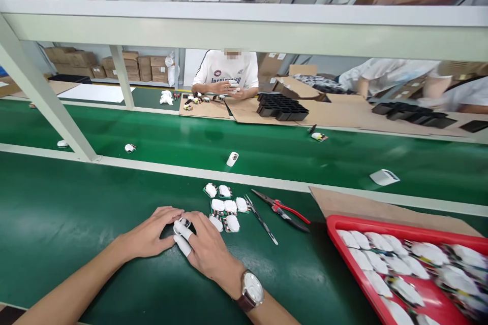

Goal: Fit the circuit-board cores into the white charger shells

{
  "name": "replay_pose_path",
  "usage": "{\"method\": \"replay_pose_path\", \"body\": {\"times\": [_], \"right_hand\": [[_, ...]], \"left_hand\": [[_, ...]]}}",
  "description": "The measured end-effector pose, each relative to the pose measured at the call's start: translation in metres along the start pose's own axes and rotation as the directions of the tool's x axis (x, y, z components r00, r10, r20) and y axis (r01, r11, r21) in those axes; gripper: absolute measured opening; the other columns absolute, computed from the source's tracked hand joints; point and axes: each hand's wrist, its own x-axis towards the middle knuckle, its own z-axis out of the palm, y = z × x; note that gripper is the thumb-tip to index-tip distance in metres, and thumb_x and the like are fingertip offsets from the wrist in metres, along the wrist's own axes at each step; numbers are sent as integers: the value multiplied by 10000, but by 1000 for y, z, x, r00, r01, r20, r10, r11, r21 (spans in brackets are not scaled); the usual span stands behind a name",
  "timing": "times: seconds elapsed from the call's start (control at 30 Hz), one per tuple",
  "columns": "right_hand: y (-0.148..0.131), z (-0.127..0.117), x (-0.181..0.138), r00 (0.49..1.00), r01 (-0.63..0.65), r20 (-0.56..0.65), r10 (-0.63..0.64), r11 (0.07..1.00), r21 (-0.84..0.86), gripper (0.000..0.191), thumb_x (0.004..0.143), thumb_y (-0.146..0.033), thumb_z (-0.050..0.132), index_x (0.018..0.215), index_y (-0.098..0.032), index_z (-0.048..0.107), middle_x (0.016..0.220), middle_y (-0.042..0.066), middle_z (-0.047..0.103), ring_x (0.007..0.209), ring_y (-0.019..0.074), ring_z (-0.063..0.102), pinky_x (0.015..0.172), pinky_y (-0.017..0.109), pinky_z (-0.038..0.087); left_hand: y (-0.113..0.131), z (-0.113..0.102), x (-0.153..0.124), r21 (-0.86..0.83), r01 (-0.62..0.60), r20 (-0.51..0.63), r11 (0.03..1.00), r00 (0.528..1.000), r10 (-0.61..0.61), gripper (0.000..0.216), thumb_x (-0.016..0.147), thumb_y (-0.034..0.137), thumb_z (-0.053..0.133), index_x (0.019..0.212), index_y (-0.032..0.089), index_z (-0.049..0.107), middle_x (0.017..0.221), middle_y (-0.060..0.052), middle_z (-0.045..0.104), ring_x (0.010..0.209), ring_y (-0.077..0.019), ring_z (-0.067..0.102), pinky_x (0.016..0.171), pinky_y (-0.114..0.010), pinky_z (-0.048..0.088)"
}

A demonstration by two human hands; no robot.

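A small white plastic casing [182, 224] with dark parts showing in its open end sits between my two hands, low over the green bench. My left hand [154, 231] grips its left side with thumb and fingers. From the right, my right hand [206, 244] presses its fingers on the same casing; white finger cots cover two of them. Much of the casing is hidden by my fingers. Just beyond lie several small circuit boards topped with white pads [230, 207]. Beside these are metal tweezers [263, 221] and red-and-black long-nose pliers [284, 208].
A red tray [333, 223] of similar padded boards stands at right, on cardboard [366, 208]. Beyond a pale rail runs a green conveyor belt [183, 137] carrying white casings [233, 158] and boards. Across it sits a co-worker [229, 73] near black trays [281, 106]. A metal frame post [49, 86] rises at left.
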Motion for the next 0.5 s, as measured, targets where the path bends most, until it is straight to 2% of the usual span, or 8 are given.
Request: {"method": "replay_pose_path", "body": {"times": [0.13,0.2,0.27,0.4,0.5], "right_hand": [[-1,0,-1,999,-33,25,33,999,9,202,1050,-223,569,1243,-185,615,1250,146,653,1081,289,606,885,470,577],[0,-5,0,997,-67,45,65,996,53,276,1052,-269,580,1321,-205,584,1266,138,653,1093,286,622,889,469,578],[7,-15,0,997,-75,-11,76,995,59,382,1049,-290,594,1417,-214,523,1273,138,657,1111,279,633,917,470,576],[39,-49,-12,976,-158,-168,135,979,-133,421,1038,-225,575,1453,-204,501,1286,158,647,1166,289,635,981,478,562],[68,-78,-36,962,-259,-166,216,913,-314,378,1020,-204,512,1394,-164,551,1287,190,633,1178,328,629,970,505,572]], "left_hand": [[-3,3,-1,13,28,-4,1000,1000,-28,709,989,240,653,1627,279,346,1587,-131,521,1496,-311,451,1214,-514,461],[-2,3,-1,27,11,-29,1000,1000,-10,722,991,243,656,1634,287,329,1574,-127,535,1475,-302,477,1197,-498,483],[0,2,-2,55,-19,-72,998,997,23,701,1009,232,636,1633,299,326,1541,-118,567,1432,-285,525,1176,-482,506],[6,-2,-1,140,-153,-130,978,977,171,559,1030,261,653,1552,313,458,1459,-102,624,1334,-268,604,1126,-455,542],[7,-2,3,215,-270,-170,939,936,308,438,1048,252,639,1476,298,558,1376,-108,661,1230,-254,664,1028,-407,592]]}}
